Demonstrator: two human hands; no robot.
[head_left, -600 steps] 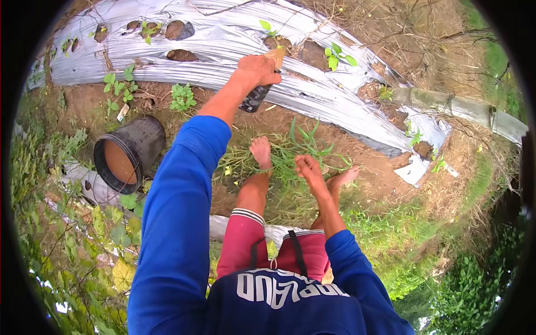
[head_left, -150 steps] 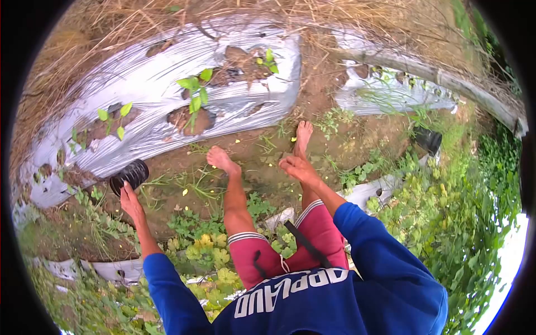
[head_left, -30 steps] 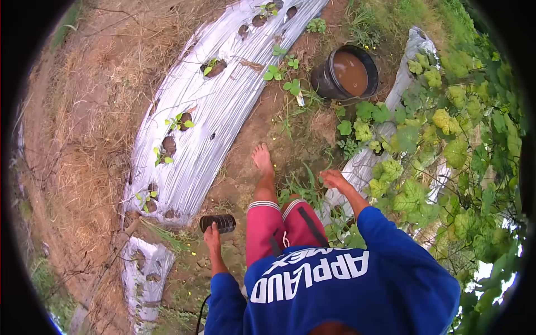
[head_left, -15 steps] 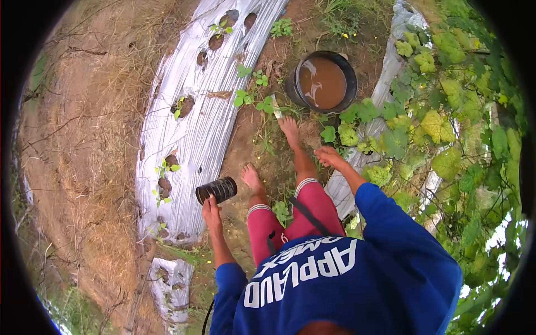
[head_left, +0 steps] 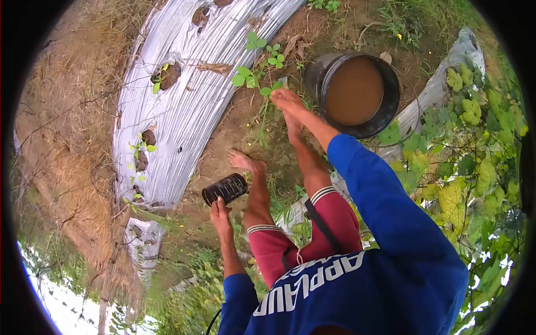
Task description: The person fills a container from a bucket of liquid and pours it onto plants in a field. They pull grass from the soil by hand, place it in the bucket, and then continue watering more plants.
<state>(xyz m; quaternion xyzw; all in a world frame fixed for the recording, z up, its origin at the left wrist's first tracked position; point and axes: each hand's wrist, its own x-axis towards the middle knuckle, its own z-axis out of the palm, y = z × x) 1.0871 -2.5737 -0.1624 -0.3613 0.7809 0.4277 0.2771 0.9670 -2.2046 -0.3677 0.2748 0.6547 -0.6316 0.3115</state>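
A dark ribbed can (head_left: 225, 190) is held by its rim in my left hand (head_left: 221, 215), its open end tipped toward the left. My right hand (head_left: 287, 100) reaches forward above my right foot, beside a black bucket (head_left: 395, 89) of brown water (head_left: 355, 91). The fingers of my right hand are drawn together; what they hold, if anything, I cannot make out. A small pale edge (head_left: 282, 82) shows just beyond them.
Silvery plastic mulch (head_left: 190, 111) with planting holes runs along the left. Small green plants (head_left: 245, 77) grow at its edge. Leafy vines (head_left: 452, 190) and another plastic strip (head_left: 430, 106) lie on the right. Dry grass (head_left: 72, 128) covers the far left.
My right hand has moved forward and left, from near my right knee to above the foot. The view has shifted, and the bucket appears larger. My left hand still holds the can.
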